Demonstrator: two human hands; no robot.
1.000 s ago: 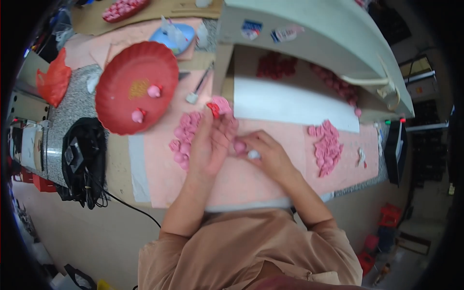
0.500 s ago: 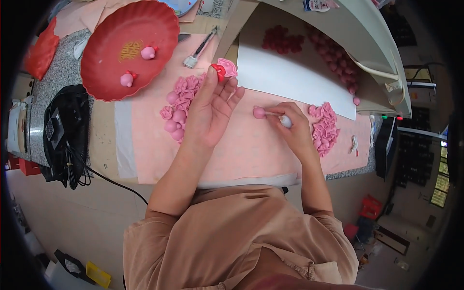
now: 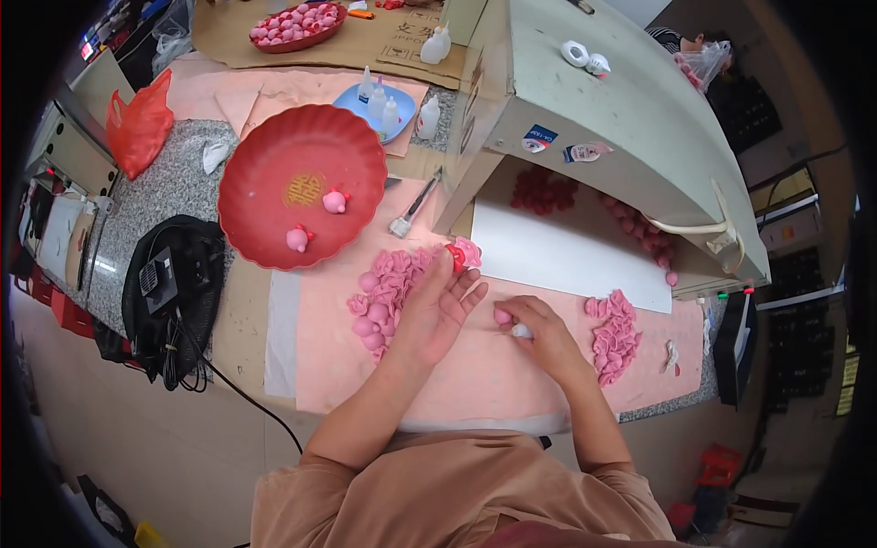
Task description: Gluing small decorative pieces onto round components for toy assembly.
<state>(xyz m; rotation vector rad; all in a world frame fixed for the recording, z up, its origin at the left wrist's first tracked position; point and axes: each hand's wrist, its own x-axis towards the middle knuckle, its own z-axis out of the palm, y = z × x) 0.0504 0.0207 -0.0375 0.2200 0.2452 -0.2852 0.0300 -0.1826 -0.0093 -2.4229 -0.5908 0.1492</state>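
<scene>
1. Near the middle of the table [image 3: 128, 260], above a pale pink sheet [image 3: 484, 393], a person works with two bare hands.
2. Left hand [image 3: 433, 321]: palm turned up, its grip pinching a red piece [image 3: 457, 258] between thumb and forefinger, the other fingers spread. A pink petal-like piece [image 3: 470, 249] shows just beyond it, touching.
3. Right hand [image 3: 548, 340]: its grip is pressed together on a pink ball [image 3: 502, 316] at the fingertips, with a small white bottle [image 3: 522, 331] tucked under the fingers, partly hidden.
4. Just left of the left hand lies a heap of pink ruffles and balls [image 3: 388, 292]; right of the right hand is a pile of pink ruffles [image 3: 615, 340].
5. Farther left, a large red plate [image 3: 260, 178] with a scalloped rim carries two small pink figures [image 3: 335, 202] with red parts. A brush [image 3: 416, 205] lies to its right.
6. Beyond the plate, small bottles stand on a blue tray [image 3: 402, 99].
7. On the far right, a pale cabinet [image 3: 630, 110] shelters a white sheet [image 3: 566, 265] and dark pink pieces [image 3: 544, 190].
</scene>
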